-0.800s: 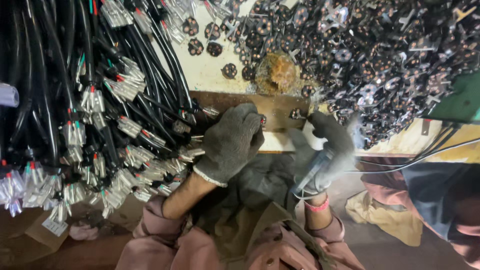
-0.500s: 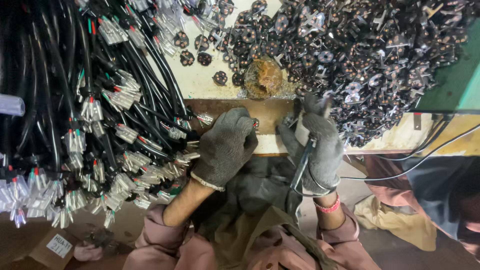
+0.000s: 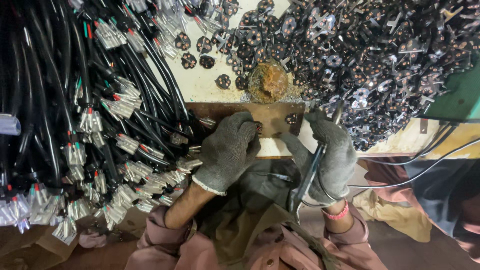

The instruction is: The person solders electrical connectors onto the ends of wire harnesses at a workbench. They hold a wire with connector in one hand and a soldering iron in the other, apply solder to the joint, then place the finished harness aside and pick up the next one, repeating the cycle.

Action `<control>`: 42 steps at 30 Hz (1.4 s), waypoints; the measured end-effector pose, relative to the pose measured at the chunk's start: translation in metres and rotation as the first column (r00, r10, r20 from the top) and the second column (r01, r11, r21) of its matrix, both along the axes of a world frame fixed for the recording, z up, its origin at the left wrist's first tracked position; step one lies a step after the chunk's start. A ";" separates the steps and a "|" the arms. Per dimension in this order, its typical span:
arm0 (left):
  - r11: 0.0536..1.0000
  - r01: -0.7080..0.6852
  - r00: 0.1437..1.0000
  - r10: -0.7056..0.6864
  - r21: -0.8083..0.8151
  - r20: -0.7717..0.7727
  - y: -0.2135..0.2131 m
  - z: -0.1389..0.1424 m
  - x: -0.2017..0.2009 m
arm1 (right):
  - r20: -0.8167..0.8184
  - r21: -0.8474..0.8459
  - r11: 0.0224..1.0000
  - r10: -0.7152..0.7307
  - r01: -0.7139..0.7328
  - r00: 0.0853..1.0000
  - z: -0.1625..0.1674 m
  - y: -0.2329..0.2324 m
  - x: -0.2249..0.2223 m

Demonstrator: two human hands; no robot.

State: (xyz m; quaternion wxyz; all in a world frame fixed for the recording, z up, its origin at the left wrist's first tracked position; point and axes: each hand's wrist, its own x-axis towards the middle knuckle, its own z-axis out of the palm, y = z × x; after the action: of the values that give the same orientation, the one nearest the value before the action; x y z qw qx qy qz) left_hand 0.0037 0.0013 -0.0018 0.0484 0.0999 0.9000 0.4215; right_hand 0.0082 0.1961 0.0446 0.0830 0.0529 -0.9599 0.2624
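Both gloved hands meet at the brown plate on the bench edge. The left hand is curled over a small piece there, though what it grips I cannot tell. The right hand is closed around a thin tool, its long axis running up toward the plate. Black cables hang left; a pale tag dangles low.

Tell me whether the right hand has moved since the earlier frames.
Yes. The right hand has shifted left and down, away from the pile of metal discs, toward the brown plate.
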 end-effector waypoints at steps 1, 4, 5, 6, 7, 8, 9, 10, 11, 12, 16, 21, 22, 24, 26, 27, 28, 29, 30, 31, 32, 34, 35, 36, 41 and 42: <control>1.000 -0.005 1.000 0.005 0.006 -0.003 0.000 -0.002 0.001 | 0.029 -0.039 0.999 0.011 -0.010 1.000 -0.003 -0.002 -0.006; 1.000 0.016 1.000 -0.016 0.020 -0.003 -0.002 -0.006 0.001 | 0.075 -0.046 0.995 0.093 -0.090 0.993 -0.007 0.003 -0.013; 0.999 0.025 1.000 -0.025 0.021 0.000 -0.002 -0.005 0.000 | 0.080 -0.029 0.990 0.137 -0.135 0.987 -0.006 0.006 -0.015; 0.999 0.030 0.999 -0.030 0.022 0.010 -0.003 -0.003 0.000 | 0.125 0.006 0.984 0.177 -0.180 0.976 -0.005 0.008 -0.015; 0.999 0.029 1.000 -0.029 0.023 0.012 -0.002 -0.001 -0.001 | 0.177 0.037 0.974 0.216 -0.225 0.960 -0.002 0.009 -0.014; 0.999 0.031 0.999 -0.031 0.023 0.013 -0.002 0.002 -0.002 | 0.227 0.065 0.961 0.248 -0.269 0.942 0.001 0.009 -0.012; 0.999 0.036 0.999 -0.037 0.020 0.012 -0.001 0.005 -0.003 | 0.247 0.129 0.932 0.301 -0.339 0.921 0.003 0.007 -0.010; 0.999 0.038 0.999 -0.038 0.018 0.032 0.000 0.008 -0.003 | 0.274 0.190 0.895 0.347 -0.404 0.897 0.005 0.003 -0.008; 0.999 0.036 0.999 -0.036 0.022 0.037 0.000 0.010 -0.003 | 0.294 0.259 0.846 0.391 -0.466 0.872 0.005 0.000 -0.006; 1.000 0.020 0.999 -0.021 0.020 0.024 0.000 0.010 -0.004 | 0.263 0.287 0.852 0.370 -0.438 0.891 0.006 -0.003 -0.004; 0.998 0.018 0.998 -0.015 0.061 -0.060 -0.003 0.005 0.002 | 0.174 0.079 0.991 0.089 -0.104 0.981 -0.005 0.004 0.004; 0.998 0.064 0.998 -0.064 -0.016 -0.009 -0.002 0.005 0.008 | 0.058 -0.356 0.916 -0.178 0.187 0.982 -0.023 0.027 0.043; 0.998 0.058 0.998 -0.058 -0.004 -0.019 0.001 0.006 0.007 | 0.059 -0.389 0.902 -0.176 0.185 0.983 -0.028 0.028 0.051; 0.998 0.059 0.998 -0.059 0.029 -0.017 0.009 0.009 0.007 | 0.126 -0.388 0.912 -0.094 0.136 0.988 -0.039 0.028 0.062; 0.989 0.142 0.990 -0.142 -0.030 -0.016 0.018 0.008 0.009 | 0.210 -0.392 0.915 -0.011 0.094 0.978 -0.048 0.030 0.069; 0.981 0.183 0.983 -0.185 -0.065 -0.014 0.021 0.006 0.011 | 0.203 -0.420 0.902 -0.015 0.100 0.979 -0.051 0.033 0.073; 0.983 0.173 0.984 -0.175 -0.061 -0.039 0.024 0.003 0.011 | 0.172 -0.446 0.889 -0.029 0.103 0.985 -0.049 0.037 0.080; 0.987 0.152 0.986 -0.155 -0.061 -0.058 0.026 0.000 0.012 | 0.142 -0.470 0.877 -0.031 0.095 0.989 -0.051 0.041 0.085; 0.989 0.135 0.989 -0.138 -0.058 -0.056 0.026 -0.001 0.014 | 0.149 -0.481 0.871 -0.028 0.097 0.988 -0.053 0.045 0.091; 0.988 0.142 0.989 -0.144 -0.060 -0.017 0.027 -0.002 0.015 | 0.160 -0.481 0.872 -0.020 0.096 0.987 -0.060 0.049 0.093; 0.986 0.153 0.988 -0.154 -0.063 -0.007 0.027 -0.004 0.014 | 0.180 -0.483 0.870 -0.012 0.099 0.984 -0.069 0.050 0.093; 0.983 0.176 0.984 -0.176 -0.058 0.005 0.028 -0.003 0.010 | 0.226 -0.511 0.850 -0.008 0.126 0.974 -0.087 0.049 0.090; 0.982 0.183 0.983 -0.181 -0.046 0.038 0.027 -0.001 0.010 | 0.233 -0.527 0.841 0.006 0.121 0.972 -0.094 0.047 0.087; 0.981 0.189 0.979 -0.186 -0.032 0.081 0.027 0.002 0.011 | 0.246 -0.552 0.826 0.032 0.113 0.969 -0.100 0.045 0.081; 0.943 -0.084 0.973 0.009 -0.321 -0.229 0.008 0.009 0.047 | -0.076 -0.383 0.914 0.116 -0.137 0.990 -0.089 0.019 0.055; 0.904 -0.178 0.943 0.044 -0.388 -0.331 0.003 0.008 0.056 | -0.225 -0.383 0.912 0.059 -0.144 0.973 -0.084 0.016 0.053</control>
State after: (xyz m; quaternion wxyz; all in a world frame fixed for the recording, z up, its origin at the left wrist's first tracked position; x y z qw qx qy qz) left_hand 0.0594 0.0044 0.0063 -0.1000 0.1013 0.9689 0.2027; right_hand 0.0614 0.2118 -0.0392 0.1784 0.1120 -0.8687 0.4484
